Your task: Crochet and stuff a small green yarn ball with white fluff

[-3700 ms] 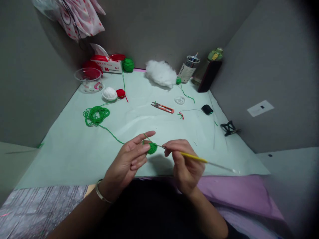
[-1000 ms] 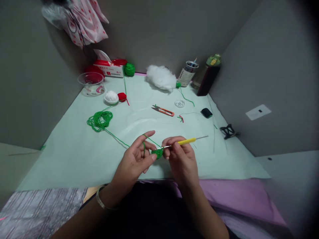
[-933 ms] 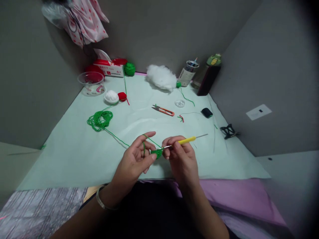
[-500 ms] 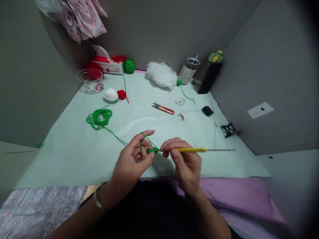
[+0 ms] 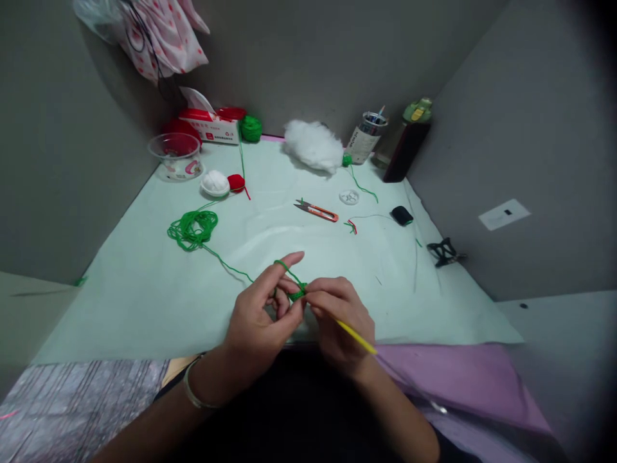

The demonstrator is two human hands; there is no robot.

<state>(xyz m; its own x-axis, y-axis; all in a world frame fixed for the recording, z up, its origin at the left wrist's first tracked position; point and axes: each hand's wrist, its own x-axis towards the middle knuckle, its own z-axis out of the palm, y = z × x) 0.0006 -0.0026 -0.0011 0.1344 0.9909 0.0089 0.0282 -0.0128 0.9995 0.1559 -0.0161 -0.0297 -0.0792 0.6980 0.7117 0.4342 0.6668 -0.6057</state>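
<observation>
Between thumb and fingers, my left hand (image 5: 260,315) pinches a small green crochet piece (image 5: 297,294). Green yarn (image 5: 226,265) runs over its raised index finger and back to a loose green coil (image 5: 193,229) on the table at left. My right hand (image 5: 343,321) closes around a crochet hook with a yellow handle (image 5: 355,335). The handle slants down to the right, and its metal far end hangs past the table edge. Where the working tip meets the green piece, my fingers hide it. Both hands nearly touch at the piece.
Orange thread snips (image 5: 317,211), a small clear dish (image 5: 349,197) and yarn scraps (image 5: 351,226) lie beyond my hands. White stuffing (image 5: 313,146), a pen can (image 5: 366,138) and a bottle (image 5: 407,145) stand at the back. A plastic tub (image 5: 177,157) sits back left.
The hook has swung from nearly level to slanting down right, its far end dropping below the table edge. My right hand has turned and closed in on the green piece.
</observation>
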